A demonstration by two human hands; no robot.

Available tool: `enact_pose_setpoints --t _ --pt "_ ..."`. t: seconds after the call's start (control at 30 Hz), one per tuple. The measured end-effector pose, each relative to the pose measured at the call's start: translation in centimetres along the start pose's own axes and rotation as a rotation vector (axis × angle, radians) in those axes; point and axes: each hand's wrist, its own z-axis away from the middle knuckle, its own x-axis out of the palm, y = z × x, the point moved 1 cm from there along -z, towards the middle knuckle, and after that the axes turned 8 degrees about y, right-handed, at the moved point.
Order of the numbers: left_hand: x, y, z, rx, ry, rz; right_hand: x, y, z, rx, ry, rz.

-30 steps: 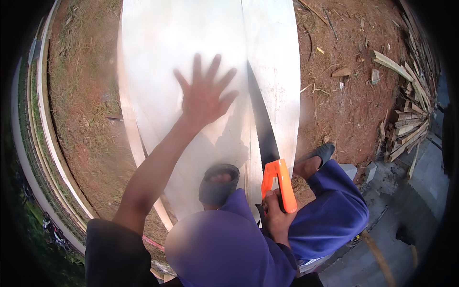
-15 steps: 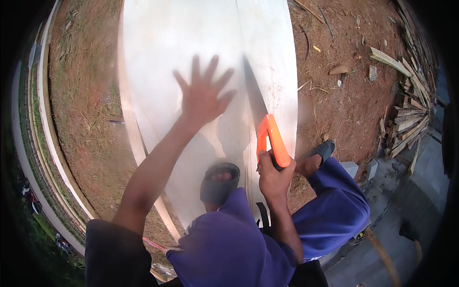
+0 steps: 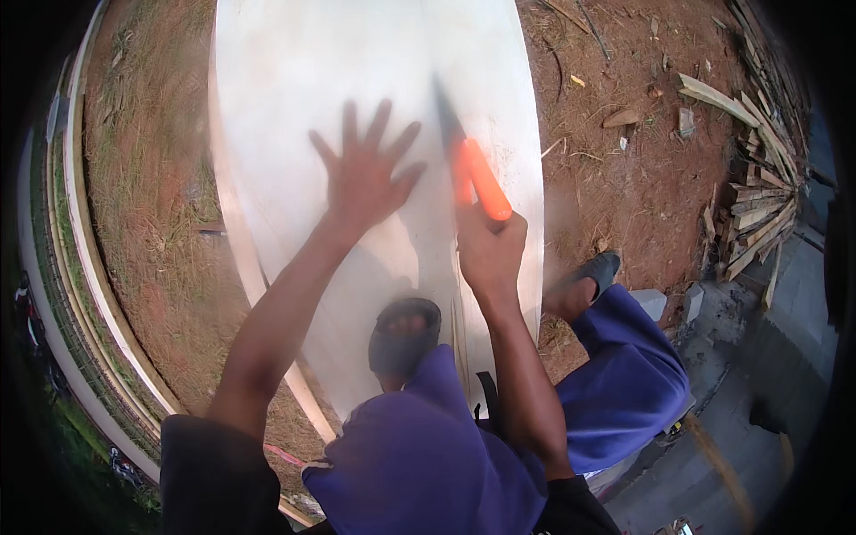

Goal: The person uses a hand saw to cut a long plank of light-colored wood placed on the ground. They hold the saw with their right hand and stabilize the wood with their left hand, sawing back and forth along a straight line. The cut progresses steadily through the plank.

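A hand saw with an orange handle is gripped in my right hand. Its dark blade points away from me and meets a pale, wide wooden sheet; much of the blade's length is out of sight in the sheet. A cut line runs along the sheet between the saw and my body. My left hand lies flat on the sheet to the left of the saw, fingers spread. Nearer me, my foot in a dark shoe rests on the same sheet.
My other foot stands on the brown soil right of the sheet. A pile of split wood scraps lies at the far right, beside grey concrete. Light-coloured blocks sit near my right leg. Long boards edge the ground at left.
My right hand has pushed the saw forward, away from me, so less of the blade shows. My left hand stays spread on the sheet. The view has shifted slightly.
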Motion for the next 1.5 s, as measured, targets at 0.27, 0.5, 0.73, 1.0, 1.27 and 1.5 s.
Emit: enact_pose_setpoints --t 0.27,0.5,0.73,1.0,1.27,1.5 --pt "-0.1 0.1 0.3 0.012 0.012 0.002 -12.8 5.0 16.2 0.058 0.045 0.119" --pt "0.5 0.6 -0.3 0.053 0.079 -0.002 1.7 -1.8 -3.2 -0.016 -0.003 0.011" --pt "-0.3 -0.4 0.3 0.005 0.02 -0.003 -13.2 4.1 16.1 0.0 -0.015 0.22" --pt "0.1 0.5 -0.7 0.038 0.046 0.03 0.5 1.1 -0.2 -0.032 0.0 -0.09" --pt "0.4 -0.4 0.3 0.031 0.066 -0.007 -11.0 4.8 14.8 0.088 0.023 0.069" --pt "0.1 0.1 0.1 0.026 0.031 0.012 -5.3 4.9 7.4 -0.081 -0.043 -0.002"
